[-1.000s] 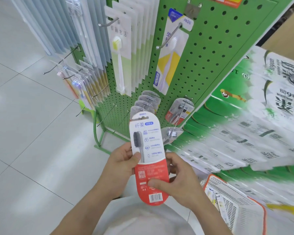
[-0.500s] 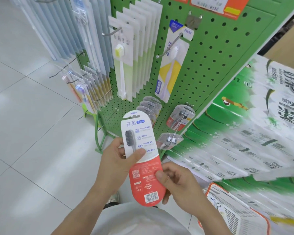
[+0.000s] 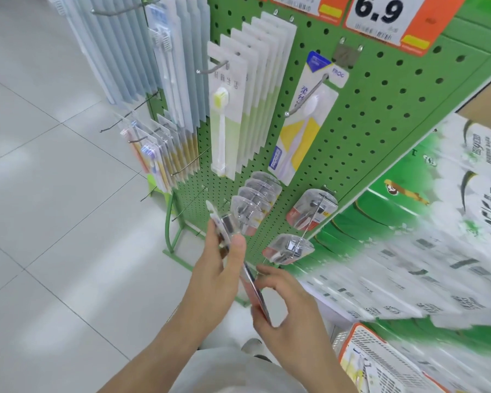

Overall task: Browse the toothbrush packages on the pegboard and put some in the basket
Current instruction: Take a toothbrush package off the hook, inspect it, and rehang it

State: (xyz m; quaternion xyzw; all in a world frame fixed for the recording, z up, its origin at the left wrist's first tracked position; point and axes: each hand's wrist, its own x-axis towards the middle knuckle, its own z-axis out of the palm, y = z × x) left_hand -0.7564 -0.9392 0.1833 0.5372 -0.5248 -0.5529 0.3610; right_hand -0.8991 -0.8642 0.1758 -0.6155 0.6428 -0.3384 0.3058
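below the green pegboard [image 3: 352, 131] both hands, left [image 3: 216, 268] and right [image 3: 284, 307], grip a toothbrush package [image 3: 253, 287] turned edge-on, likely being inspected; next it needs carrying right and down into the basket [image 3: 380, 361].

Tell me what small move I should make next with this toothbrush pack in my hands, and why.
Probably carry the toothbrush package down and right into the basket. Both the left hand and right hand pinch it, it is off the pegboard, and the basket sits open at your lower right.
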